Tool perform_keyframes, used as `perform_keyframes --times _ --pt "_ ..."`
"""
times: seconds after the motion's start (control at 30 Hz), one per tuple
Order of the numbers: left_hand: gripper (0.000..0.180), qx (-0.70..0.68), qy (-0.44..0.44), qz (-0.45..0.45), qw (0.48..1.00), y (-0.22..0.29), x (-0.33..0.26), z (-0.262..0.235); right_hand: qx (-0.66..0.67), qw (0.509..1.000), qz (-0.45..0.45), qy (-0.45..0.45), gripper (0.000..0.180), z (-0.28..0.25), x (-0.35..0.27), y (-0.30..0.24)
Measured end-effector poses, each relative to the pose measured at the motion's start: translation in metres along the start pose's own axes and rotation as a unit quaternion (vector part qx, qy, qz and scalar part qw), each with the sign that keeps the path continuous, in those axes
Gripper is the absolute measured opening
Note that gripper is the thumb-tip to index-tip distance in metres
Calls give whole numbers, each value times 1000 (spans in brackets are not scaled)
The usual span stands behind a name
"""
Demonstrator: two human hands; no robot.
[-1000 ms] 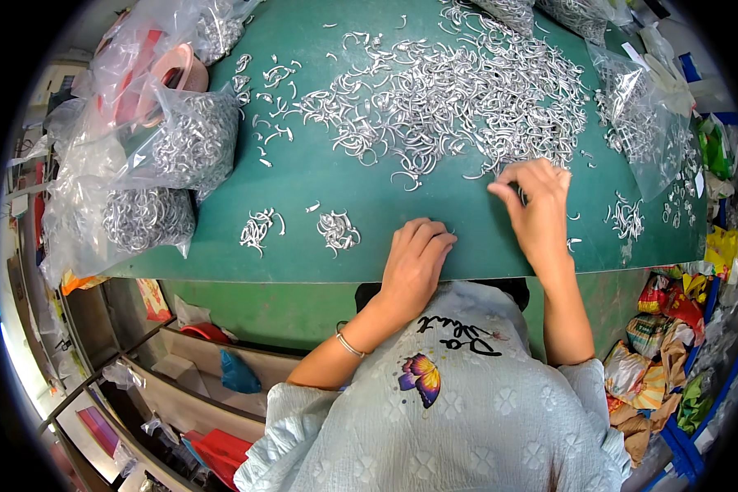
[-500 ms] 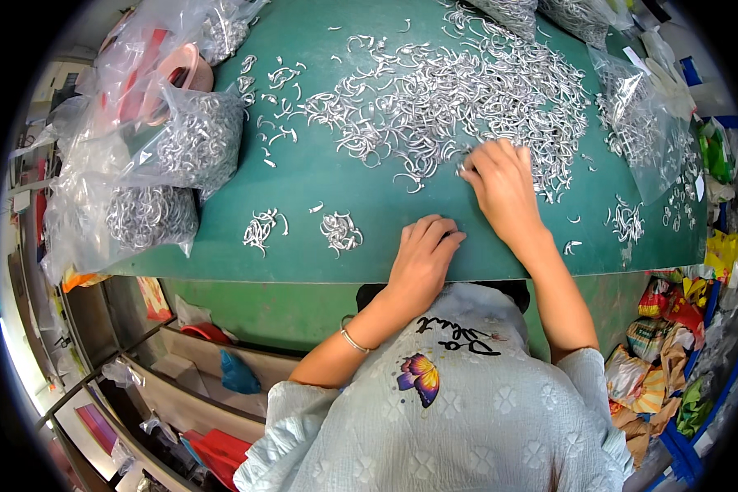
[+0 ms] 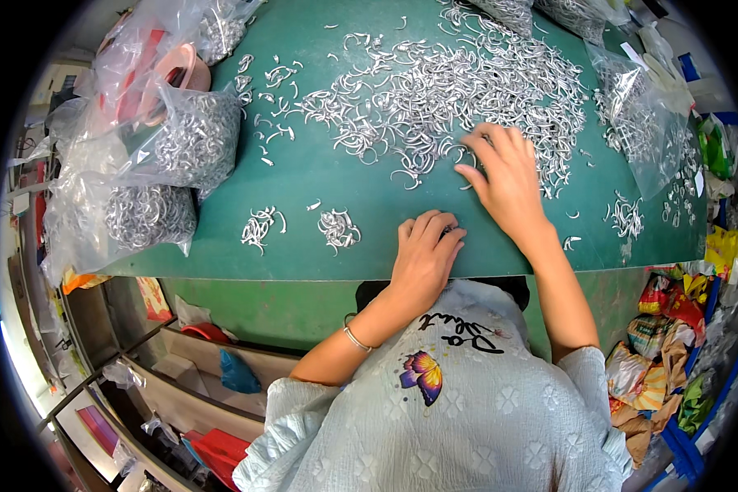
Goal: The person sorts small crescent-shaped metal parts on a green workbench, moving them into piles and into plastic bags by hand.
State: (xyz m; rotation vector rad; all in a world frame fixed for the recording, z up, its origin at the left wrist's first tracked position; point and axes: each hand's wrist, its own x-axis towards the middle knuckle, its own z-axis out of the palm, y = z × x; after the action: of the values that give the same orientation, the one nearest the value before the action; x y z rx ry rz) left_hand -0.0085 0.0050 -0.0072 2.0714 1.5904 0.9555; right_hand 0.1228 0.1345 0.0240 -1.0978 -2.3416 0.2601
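The person wears a pale grey-white top (image 3: 467, 418) with a woven flower pattern and short loose sleeves with ruffled edges. On the top there is a colourful butterfly print (image 3: 422, 373) and some dark handwriting-style letters. A thin silver bracelet (image 3: 357, 339) is on the left wrist. Both forearms are bare.

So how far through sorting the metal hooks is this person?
Early on. Done: two small sorted clusters near the table's front edge, and filled bags on the left. In hand: the right hand picks at the big loose pile; the left hand rests curled near the edge. Left: most of that pile.
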Motion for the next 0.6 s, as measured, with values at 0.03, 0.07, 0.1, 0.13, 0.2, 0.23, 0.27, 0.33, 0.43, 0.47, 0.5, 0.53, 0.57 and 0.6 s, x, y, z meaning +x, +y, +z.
perform_keyframes --times 0.03,0.07,0.1,0.13,0.2,0.23,0.27,0.33,0.43,0.47,0.5,0.53,0.57,0.6 --pt "39 -11 1 1 1000 -1 0 0 -24 999 5 -26 19 6 0 2" --pt "38 -22 1 1 1000 0 0 -1 -26 999 1 -34 18 7 -3 2" --pt "37 -31 5 -3 1000 -1 -2 -1 -25 999 -8 -44 17 8 -8 2" --pt "37 -31 15 -14 999 -1 -3 -3 -25 998 -17 -55 16 8 -12 0" --pt "36 -34 33 -32 998 3 -3 -9 12 997 -34 -64 16 0 -23 -8" --pt "37 -49 63 -52 995 3 -4 -8 25 995 -41 -88 16 -4 -29 -13" --pt "38 -64 93 -73 991 3 -5 -6 38 992 -48 -112 16 -7 -34 -17" --pt "39 -72 112 -86 987 4 -4 -7 86 987 -35 -134 18 -8 -36 -19" --pt "43 -34 48 -56 997 8 4 -14 138 983 16 -121 32 -11 -22 5" --pt "43 -30 25 -44 998 9 3 -12 74 993 10 -95 38 -11 -21 5" --pt "42 -25 3 -29 999 10 3 -9 9 998 5 -66 45 -13 -15 1" --pt "42 -21 -19 -13 1000 9 2 -7 -57 998 0 -37 52 -14 -11 0" --pt "35 -23 -12 -11 1000 8 -1 -6 -98 993 12 -71 62 -13 -20 6" --pt "33 -37 -1 -13 999 5 -4 -4 -99 992 14 -77 61 -10 -26 10"
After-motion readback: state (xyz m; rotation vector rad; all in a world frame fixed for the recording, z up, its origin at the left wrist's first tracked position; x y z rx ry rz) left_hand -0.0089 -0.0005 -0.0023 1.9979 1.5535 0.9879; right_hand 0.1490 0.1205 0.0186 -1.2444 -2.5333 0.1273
